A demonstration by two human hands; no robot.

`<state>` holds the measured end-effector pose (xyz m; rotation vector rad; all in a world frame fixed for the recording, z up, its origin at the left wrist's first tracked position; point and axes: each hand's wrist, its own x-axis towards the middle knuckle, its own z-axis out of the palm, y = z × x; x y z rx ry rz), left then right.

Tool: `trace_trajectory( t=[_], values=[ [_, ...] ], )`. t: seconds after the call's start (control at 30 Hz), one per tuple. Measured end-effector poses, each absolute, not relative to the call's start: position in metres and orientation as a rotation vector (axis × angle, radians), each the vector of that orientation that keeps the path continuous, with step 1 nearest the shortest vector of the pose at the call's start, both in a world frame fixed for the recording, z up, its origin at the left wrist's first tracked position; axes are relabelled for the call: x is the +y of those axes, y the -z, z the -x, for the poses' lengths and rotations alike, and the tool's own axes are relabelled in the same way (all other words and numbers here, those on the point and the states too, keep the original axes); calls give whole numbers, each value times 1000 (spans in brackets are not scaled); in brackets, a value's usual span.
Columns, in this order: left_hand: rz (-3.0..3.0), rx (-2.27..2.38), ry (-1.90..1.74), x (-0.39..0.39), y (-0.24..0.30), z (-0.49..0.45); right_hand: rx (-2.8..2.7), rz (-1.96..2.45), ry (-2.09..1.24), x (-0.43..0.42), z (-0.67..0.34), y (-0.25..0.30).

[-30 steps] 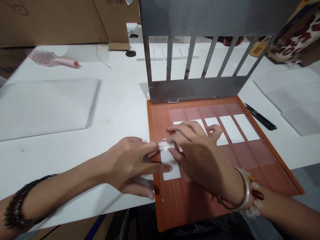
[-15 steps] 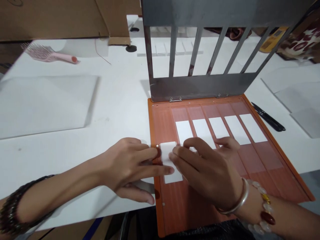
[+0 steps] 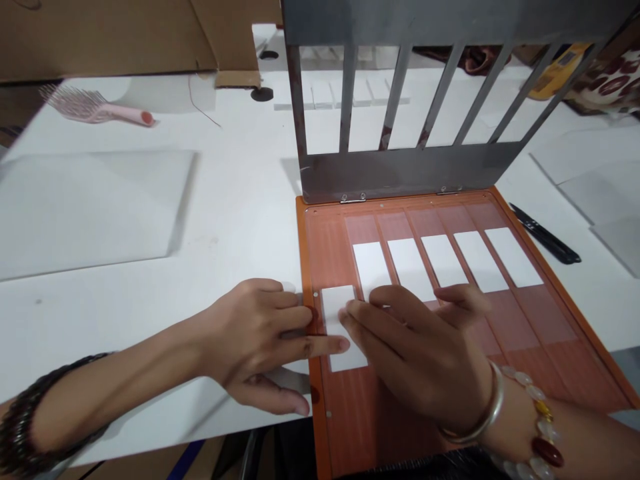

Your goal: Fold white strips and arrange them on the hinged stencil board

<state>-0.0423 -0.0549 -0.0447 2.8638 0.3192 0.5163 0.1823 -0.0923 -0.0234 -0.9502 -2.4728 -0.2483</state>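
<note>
An orange board point(image 3: 520, 333) lies before me with its grey slotted metal lid point(image 3: 400, 167) hinged up at the back. Several white rectangles point(image 3: 443, 260) sit in a row on the board. One more white rectangle point(image 3: 339, 327) lies at the board's left edge. My left hand point(image 3: 260, 340) rests on the board's left rim, fingers stretched flat, fingertips touching that rectangle's left side. My right hand point(image 3: 415, 353) lies flat over the board, its fingertips pressing the same rectangle from the right. Both wrists wear bead bracelets.
A pink hairbrush point(image 3: 95, 110) lies at the far left of the white table point(image 3: 240, 200). A translucent sheet point(image 3: 90, 207) lies left of the board. Black snips point(image 3: 547, 235) and more sheets point(image 3: 595, 180) are on the right. Cardboard boxes point(image 3: 125, 33) stand behind.
The white rectangle at the board's left edge, lifted at its top a second ago, now lies flat. My right hand drew back toward me, uncovering the row of white rectangles.
</note>
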Motion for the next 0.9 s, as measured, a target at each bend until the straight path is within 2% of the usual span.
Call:
trace_trajectory(
  t=[0.53, 0.9],
  values=[
    [-2855, 350, -566, -57, 46, 43, -2489, 965, 285, -93, -181, 23],
    [-2861, 351, -507, -56, 40, 43, -2615, 1072, 109, -118, -196, 19]
  ],
)
